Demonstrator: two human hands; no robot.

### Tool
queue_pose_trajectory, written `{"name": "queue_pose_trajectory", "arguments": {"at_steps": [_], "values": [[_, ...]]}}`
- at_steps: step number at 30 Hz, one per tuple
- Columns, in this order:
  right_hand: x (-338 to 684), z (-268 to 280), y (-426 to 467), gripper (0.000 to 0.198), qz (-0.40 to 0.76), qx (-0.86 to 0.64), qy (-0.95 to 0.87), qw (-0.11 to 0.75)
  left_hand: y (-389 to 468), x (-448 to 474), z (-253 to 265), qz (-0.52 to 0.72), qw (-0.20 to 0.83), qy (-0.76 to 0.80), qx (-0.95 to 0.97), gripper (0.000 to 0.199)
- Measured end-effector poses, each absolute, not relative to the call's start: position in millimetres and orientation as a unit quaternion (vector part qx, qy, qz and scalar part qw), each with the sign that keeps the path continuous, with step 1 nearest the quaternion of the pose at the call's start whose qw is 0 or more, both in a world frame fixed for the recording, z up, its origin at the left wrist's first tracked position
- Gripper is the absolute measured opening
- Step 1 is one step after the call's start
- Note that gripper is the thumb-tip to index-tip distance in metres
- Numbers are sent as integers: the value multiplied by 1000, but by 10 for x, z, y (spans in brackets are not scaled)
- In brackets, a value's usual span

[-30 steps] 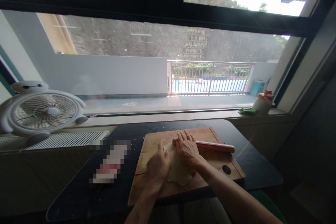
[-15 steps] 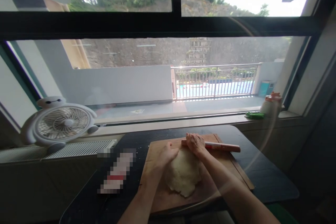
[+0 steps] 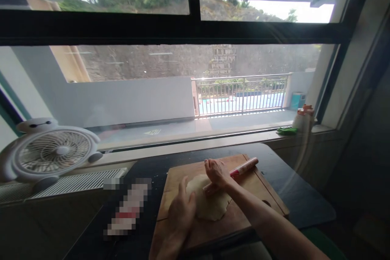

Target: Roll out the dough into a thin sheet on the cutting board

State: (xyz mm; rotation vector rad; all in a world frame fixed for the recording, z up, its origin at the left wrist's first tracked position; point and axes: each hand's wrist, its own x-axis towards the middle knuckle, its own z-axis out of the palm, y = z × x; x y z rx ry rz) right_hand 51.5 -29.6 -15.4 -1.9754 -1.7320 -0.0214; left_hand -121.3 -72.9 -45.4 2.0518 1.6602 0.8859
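Watching through the head camera, I have my right hand (image 3: 217,171) wrapped over the rolling pin (image 3: 247,166), close to its near end. My left hand (image 3: 182,207) is unclenched, fingers parted, gripping nothing I can make out, at the left edge of the dough (image 3: 215,209); whether it touches, I can't tell. The dough lies flat on the cutting board (image 3: 172,180), which sits on the table (image 3: 304,201). The pin's long axis slants from over the dough toward the far right, so the left hand lies well off that line.
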Motion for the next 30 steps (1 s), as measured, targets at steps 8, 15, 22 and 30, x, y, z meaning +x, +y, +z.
{"name": "queue_pose_trajectory", "arguments": {"at_steps": [8,15,22,30], "values": [[432,-68,197,46,61,-703,-590,392,-732,-1205,-393,325,208,597,704,52],[514,-267,-429,40,2,-640,-660,394,-682,-1213,-572,327,165,605,707,54],[465,-162,-423,46,-17,-704,-680,204,-701,-1183,-586,346,123,604,707,54],[235,-153,-116,55,-4,-705,-677,212,-720,-1212,-519,348,163,583,715,52]]}}
